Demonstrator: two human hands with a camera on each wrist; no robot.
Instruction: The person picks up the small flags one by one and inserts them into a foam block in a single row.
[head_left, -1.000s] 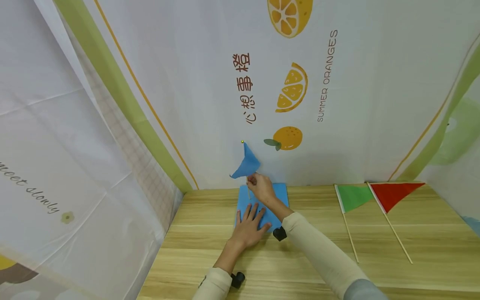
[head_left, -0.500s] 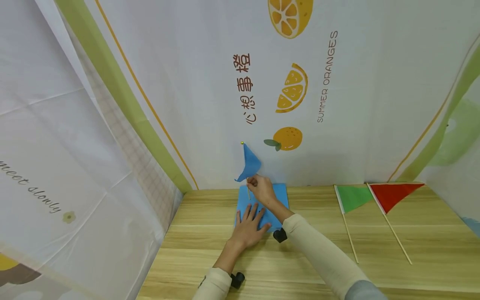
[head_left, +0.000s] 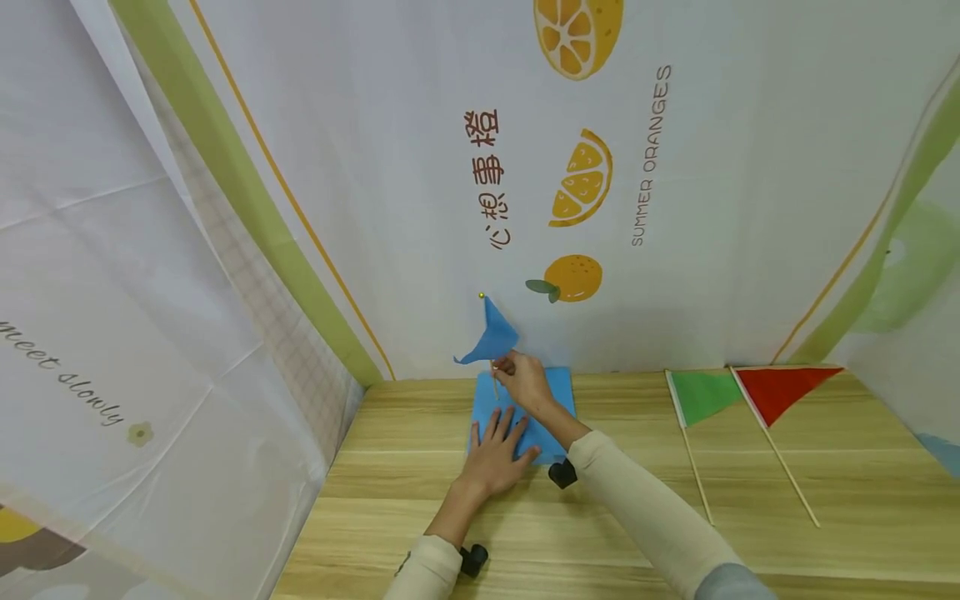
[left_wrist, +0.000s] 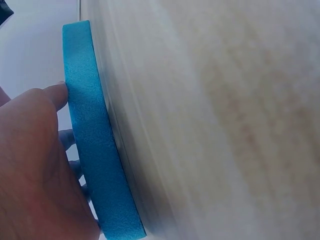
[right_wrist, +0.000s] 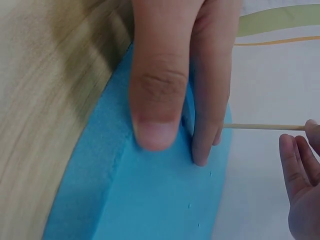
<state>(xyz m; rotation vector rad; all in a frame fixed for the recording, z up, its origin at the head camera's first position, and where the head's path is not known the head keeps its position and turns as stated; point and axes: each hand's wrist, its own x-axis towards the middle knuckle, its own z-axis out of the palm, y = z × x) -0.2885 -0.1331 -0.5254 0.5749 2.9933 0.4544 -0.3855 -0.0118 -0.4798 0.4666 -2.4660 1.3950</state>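
Observation:
A blue foam block (head_left: 547, 400) lies flat near the table's back edge. My left hand (head_left: 495, 462) presses on its top with fingers spread; the left wrist view shows the thumb at the edge of the foam block (left_wrist: 95, 135). Above it, my right hand (head_left: 527, 383) pinches the thin wooden stick of a blue flag (head_left: 497, 333), which stands nearly upright with a small gold bead on top. In the right wrist view the stick (right_wrist: 265, 126) runs from my right fingers to the foam. Its lower end is behind the left fingers there, so I cannot tell how deep it sits.
A green flag (head_left: 701, 396) and a red flag (head_left: 783, 390) lie on the wooden table (head_left: 615, 533) to the right. Behind the table hangs a white curtain (head_left: 420, 208) printed with oranges. Black wrist mounts (head_left: 561, 473) sit under both forearms.
My right hand and the blue flag have come down slightly, and the flag's cloth has swung about. The left hand stays on the foam block.

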